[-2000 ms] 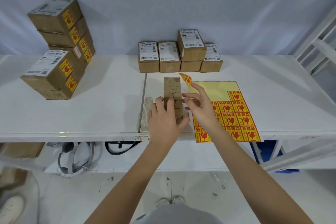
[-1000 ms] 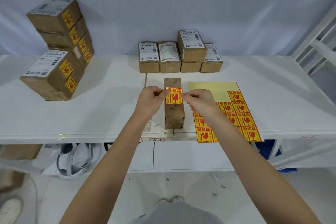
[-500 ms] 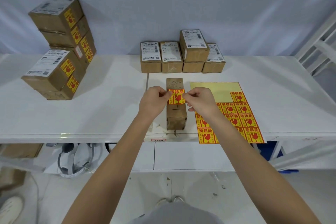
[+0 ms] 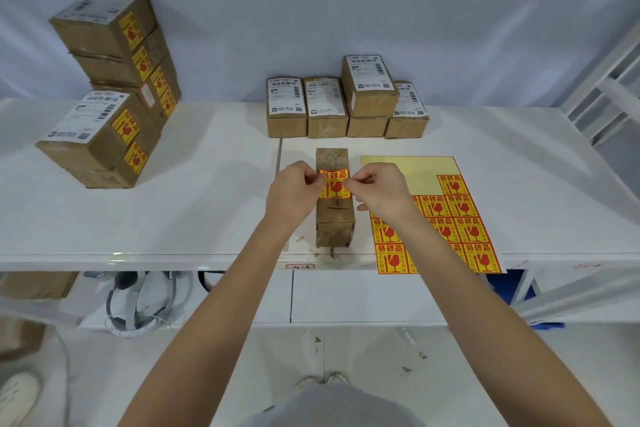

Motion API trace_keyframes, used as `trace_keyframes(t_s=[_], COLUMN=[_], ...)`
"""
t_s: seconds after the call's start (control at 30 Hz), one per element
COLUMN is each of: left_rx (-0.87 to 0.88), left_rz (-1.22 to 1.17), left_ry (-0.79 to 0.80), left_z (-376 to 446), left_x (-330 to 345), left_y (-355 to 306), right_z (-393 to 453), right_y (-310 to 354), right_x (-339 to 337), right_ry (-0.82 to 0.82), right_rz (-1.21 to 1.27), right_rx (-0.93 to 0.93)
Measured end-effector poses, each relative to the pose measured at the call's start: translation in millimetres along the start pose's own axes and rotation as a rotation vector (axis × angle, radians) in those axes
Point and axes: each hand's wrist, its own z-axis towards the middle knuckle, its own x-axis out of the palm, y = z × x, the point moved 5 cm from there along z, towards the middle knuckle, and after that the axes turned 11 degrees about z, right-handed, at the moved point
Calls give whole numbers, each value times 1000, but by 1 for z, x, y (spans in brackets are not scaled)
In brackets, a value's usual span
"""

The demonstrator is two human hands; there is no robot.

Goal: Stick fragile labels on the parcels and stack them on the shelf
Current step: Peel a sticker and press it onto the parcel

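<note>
Both hands, left [image 4: 294, 191] and right [image 4: 377, 191], pinch the label [image 4: 334, 184] by its side edges over the parcel [image 4: 335, 198] at the shelf [image 4: 173, 218] front. Looks like it's barely touching. Lower it square, then smooth from the middle outward.

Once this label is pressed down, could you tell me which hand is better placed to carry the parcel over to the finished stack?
Probably the left hand: the labelled stack stands on its side, while the right hand sits by the label sheet.
</note>
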Motion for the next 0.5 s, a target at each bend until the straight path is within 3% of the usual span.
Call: trace_keyframes(t_s=[0.5], left_rx=[8], left_rz=[68], left_ry=[-43], left_z=[-1], left_x=[0], left_y=[-2], right_z=[2], right_y=[0], right_x=[5], right_ry=[1], right_rz=[2], right_rx=[34])
